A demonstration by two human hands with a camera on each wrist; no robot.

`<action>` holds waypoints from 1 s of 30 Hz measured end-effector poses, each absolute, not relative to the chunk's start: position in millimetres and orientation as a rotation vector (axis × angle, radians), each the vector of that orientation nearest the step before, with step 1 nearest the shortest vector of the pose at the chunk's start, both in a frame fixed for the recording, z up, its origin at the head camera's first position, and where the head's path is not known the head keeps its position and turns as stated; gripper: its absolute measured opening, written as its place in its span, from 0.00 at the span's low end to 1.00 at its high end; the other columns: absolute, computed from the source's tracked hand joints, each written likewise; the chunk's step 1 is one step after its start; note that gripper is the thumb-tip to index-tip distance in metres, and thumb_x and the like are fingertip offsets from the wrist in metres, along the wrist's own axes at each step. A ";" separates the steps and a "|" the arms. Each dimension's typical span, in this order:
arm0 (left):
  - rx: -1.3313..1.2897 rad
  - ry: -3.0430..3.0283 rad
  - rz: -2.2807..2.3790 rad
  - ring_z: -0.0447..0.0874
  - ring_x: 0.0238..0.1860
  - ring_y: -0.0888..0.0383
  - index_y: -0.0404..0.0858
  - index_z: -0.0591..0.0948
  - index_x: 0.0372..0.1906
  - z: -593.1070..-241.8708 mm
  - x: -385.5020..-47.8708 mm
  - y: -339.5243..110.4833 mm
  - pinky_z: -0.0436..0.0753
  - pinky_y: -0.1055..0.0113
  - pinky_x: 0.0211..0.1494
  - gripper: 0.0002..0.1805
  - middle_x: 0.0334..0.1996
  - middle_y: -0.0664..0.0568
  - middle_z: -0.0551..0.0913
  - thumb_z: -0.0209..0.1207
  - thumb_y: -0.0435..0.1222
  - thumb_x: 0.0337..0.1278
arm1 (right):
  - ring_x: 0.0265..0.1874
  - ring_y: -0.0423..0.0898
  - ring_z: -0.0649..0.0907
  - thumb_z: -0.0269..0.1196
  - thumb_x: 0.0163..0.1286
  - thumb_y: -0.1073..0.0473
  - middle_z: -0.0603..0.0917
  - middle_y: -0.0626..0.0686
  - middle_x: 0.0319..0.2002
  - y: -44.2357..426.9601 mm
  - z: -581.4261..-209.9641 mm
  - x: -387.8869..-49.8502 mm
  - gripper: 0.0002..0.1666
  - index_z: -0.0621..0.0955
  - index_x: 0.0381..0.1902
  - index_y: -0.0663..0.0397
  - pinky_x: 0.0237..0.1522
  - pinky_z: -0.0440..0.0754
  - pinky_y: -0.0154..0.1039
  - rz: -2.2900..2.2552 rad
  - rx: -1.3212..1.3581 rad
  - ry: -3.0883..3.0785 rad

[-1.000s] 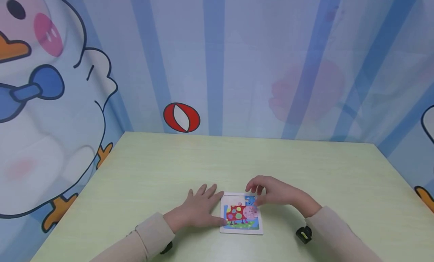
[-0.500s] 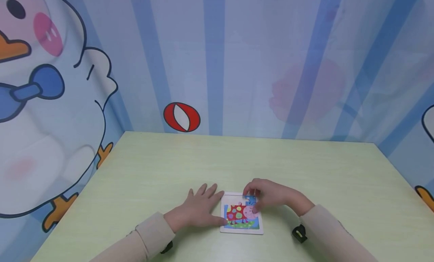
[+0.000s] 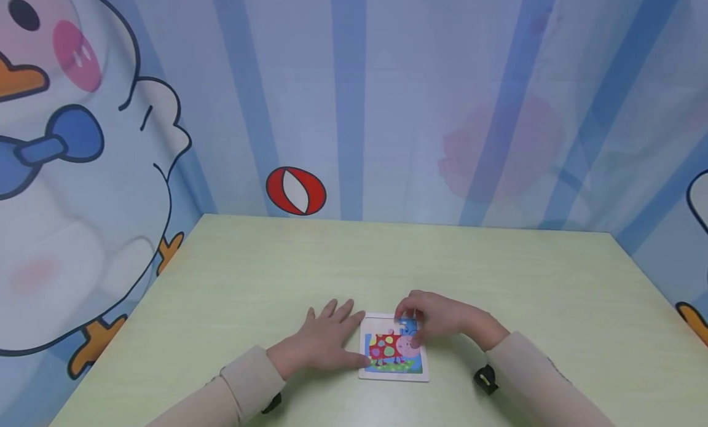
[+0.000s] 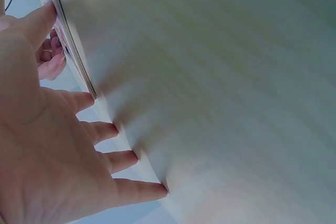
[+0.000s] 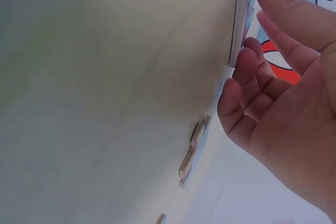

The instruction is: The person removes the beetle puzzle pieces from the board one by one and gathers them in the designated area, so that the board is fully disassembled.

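A small square jigsaw puzzle (image 3: 394, 378) in a white frame lies on the table in the head view. Its picture has a red spotted body and a pink face, with a pale bare patch at the upper left. My left hand (image 3: 323, 344) rests palm down with fingers spread, its thumb on the frame's left side. At the upper right corner, my right hand (image 3: 439, 316) pinches a blue puzzle piece (image 3: 408, 326) between thumb and fingers. Part of that piece is hidden by the fingers. The right wrist view shows the curled outer fingers beside the frame's edge.
Loose puzzle pieces (image 5: 194, 150) lie on the table in the right wrist view; the head view does not show them. The pale table (image 3: 310, 261) ends at a printed backdrop (image 3: 348, 107). A dark wrist strap (image 3: 486, 379) hangs below the right cuff.
My right hand has come down and slightly left onto the blue piece, its fingers drawing in around it. The left hand and the puzzle frame have stayed still.
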State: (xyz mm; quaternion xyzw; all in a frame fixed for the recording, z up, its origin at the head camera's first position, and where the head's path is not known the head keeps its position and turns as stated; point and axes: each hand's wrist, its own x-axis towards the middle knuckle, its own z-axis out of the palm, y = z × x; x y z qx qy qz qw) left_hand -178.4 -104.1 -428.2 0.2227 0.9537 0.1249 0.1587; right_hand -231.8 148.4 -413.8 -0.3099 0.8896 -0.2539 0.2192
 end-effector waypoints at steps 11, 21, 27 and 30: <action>0.643 2.725 0.363 0.43 0.75 0.37 0.46 0.60 0.74 -427.6 -177.8 -104.6 0.48 0.29 0.67 0.48 0.76 0.45 0.52 0.55 0.66 0.53 | 0.40 0.45 0.73 0.74 0.52 0.63 0.74 0.46 0.38 145.7 -413.8 -233.0 0.22 0.80 0.45 0.47 0.46 0.76 0.43 -0.653 -0.816 2.487; 0.642 2.724 0.372 0.44 0.75 0.37 0.45 0.61 0.74 -425.0 -175.9 -103.6 0.49 0.30 0.67 0.48 0.76 0.45 0.53 0.55 0.67 0.53 | 0.41 0.45 0.72 0.75 0.51 0.63 0.74 0.45 0.38 145.2 -417.4 -234.4 0.23 0.78 0.44 0.47 0.47 0.76 0.43 -0.675 -0.787 2.483; 0.644 2.724 0.367 0.44 0.75 0.37 0.45 0.61 0.74 -425.5 -176.1 -103.7 0.49 0.30 0.67 0.48 0.76 0.45 0.53 0.55 0.67 0.52 | 0.39 0.46 0.72 0.75 0.51 0.64 0.74 0.47 0.37 145.5 -417.4 -235.0 0.23 0.76 0.42 0.47 0.44 0.76 0.43 -0.706 -0.807 2.472; 0.644 2.725 0.365 0.44 0.75 0.37 0.45 0.61 0.74 -426.5 -176.4 -103.8 0.49 0.30 0.67 0.48 0.76 0.45 0.52 0.55 0.67 0.52 | 0.39 0.46 0.72 0.75 0.50 0.65 0.74 0.47 0.36 145.7 -417.0 -234.8 0.23 0.76 0.42 0.48 0.43 0.75 0.43 -0.720 -0.812 2.464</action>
